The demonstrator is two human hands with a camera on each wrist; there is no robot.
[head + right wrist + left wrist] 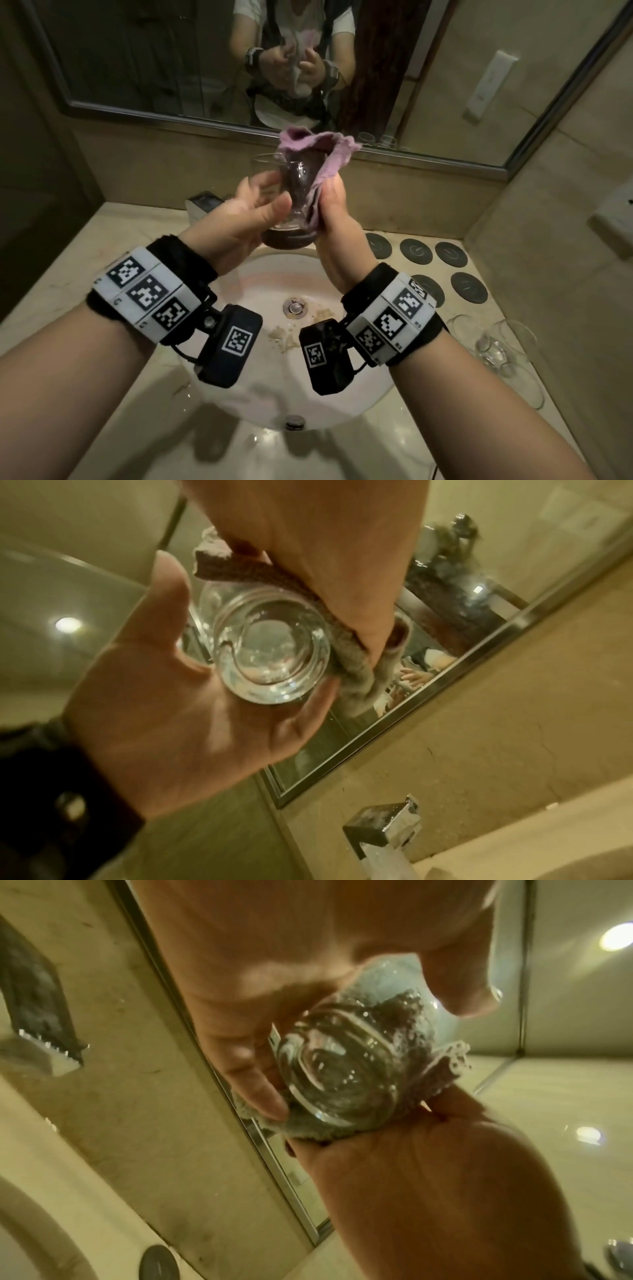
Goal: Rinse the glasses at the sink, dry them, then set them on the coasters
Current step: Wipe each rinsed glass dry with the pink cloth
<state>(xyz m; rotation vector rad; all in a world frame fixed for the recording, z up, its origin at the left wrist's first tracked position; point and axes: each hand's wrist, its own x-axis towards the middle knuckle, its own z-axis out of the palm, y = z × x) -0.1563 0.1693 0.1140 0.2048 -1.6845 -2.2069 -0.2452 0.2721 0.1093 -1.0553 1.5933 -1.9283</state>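
A: Hand pose, head view. Left hand [253, 209] raised over the sink [274, 387], palm turned inward, fingers and thumb curled round the glass [291, 192], which it holds roughly upright with its thick base toward the camera.

B: Right hand [334, 212]?

A: Raised beside it, fingers closed on a pink cloth [322, 161], pressing it against the glass's right side. Cloth drapes over the rim and bunches inside the bowl.

B: Wrist views agree?

A: Yes. Left wrist view shows the glass base end-on, cloth wrapped behind. Right wrist view shows the left palm cupping the base.

B: Counts?

A: One glass in hand. Five round dark coasters [448, 254] on the counter [496, 260] right of the basin: three in the back row, two in front, all bare. Clear glasses [493, 349] lie at the counter's right edge; they overlap, count uncertain. One faucet [383, 829].
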